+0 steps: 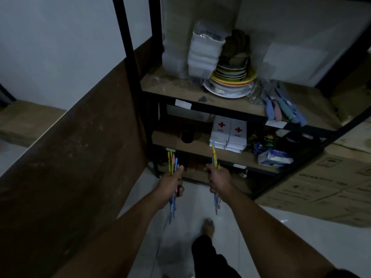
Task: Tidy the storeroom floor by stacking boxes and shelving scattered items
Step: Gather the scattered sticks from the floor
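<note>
My left hand (172, 185) grips a bundle of thin colourful packs (172, 162), their yellow, orange and blue ends sticking up above my fist. My right hand (215, 180) grips another thin colourful pack (214, 153), upright, its top reaching in front of the white first-aid boxes (228, 135). Both hands are held out over the pale floor, in front of a black-framed shelf unit (200, 109). What the packs contain is too dark to tell.
The upper shelf carries stacked plates (230, 81), white tubs (202, 57) and packed cloths (281, 103). A tissue pack (275, 157) and dark jars lie on the middle shelf. Cardboard boxes (325, 193) stand at the right, a large brown board (76, 157) at the left. My foot (208, 227) is on the floor.
</note>
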A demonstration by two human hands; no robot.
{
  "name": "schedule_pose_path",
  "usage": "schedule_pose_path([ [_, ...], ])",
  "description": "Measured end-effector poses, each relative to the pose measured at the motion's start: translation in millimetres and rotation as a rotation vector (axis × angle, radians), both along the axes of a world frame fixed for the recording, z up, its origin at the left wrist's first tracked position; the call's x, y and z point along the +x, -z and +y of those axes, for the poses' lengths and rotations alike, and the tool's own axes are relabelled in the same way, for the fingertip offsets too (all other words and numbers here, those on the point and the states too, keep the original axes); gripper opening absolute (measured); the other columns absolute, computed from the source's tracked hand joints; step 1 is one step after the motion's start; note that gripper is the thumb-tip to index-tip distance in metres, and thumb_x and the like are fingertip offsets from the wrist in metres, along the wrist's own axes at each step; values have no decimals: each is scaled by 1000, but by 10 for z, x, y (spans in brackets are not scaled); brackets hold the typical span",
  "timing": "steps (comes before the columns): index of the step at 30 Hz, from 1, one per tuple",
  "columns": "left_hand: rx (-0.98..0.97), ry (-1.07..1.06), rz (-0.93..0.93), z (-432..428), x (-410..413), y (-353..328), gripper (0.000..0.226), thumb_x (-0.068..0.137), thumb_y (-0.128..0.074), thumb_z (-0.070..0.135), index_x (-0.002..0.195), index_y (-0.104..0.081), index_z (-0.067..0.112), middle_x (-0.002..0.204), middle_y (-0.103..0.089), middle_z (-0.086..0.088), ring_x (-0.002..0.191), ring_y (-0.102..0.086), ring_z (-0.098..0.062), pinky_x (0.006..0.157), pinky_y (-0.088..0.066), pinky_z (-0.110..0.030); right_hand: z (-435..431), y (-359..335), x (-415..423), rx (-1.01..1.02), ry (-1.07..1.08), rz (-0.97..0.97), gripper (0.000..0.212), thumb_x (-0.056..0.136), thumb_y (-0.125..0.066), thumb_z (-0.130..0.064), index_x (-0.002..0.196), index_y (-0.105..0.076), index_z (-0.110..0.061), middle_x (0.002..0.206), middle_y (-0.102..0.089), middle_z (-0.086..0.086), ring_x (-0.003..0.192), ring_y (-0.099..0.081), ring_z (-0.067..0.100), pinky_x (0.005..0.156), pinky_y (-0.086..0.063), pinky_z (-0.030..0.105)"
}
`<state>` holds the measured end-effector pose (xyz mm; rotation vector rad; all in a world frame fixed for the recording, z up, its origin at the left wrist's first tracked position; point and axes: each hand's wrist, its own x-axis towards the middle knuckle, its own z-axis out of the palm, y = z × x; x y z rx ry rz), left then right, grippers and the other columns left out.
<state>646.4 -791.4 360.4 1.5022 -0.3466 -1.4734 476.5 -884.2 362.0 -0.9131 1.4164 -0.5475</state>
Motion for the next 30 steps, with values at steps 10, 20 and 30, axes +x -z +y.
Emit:
schedule_pose_path([
  [10, 7, -118, -69, -892, 549, 277, 27, 99, -65, 30, 92, -46, 11, 61, -32, 2, 41, -28, -9, 41, -25, -21, -923, 184, 447, -25, -54, 22, 28, 100, -57, -28, 97, -67, -2, 45, -43, 5, 41, -46, 23, 45, -41, 27],
  [20, 139, -341, 86, -1664, 759, 511, 29, 101, -62, 28, 82, -46, 14, 51, -29, 4, 35, -26, -10, 38, -22, -20, -1587, 521, 766, 120, 97, -9, 34, 96, -64, -41, 86, -50, -12, 48, -36, 1, 39, -32, 18, 44, -31, 27],
  [30, 80, -359, 160, -1890, 895, 750, 39, 109, -45, 19, 145, -42, 8, 44, -29, 6, 30, -26, -6, 36, -23, -18, -1539, 732, 1016, 115, 556, -264, 20, 98, -64, -29, 90, -50, -16, 53, -29, 0, 41, -24, 14, 44, -23, 25],
])
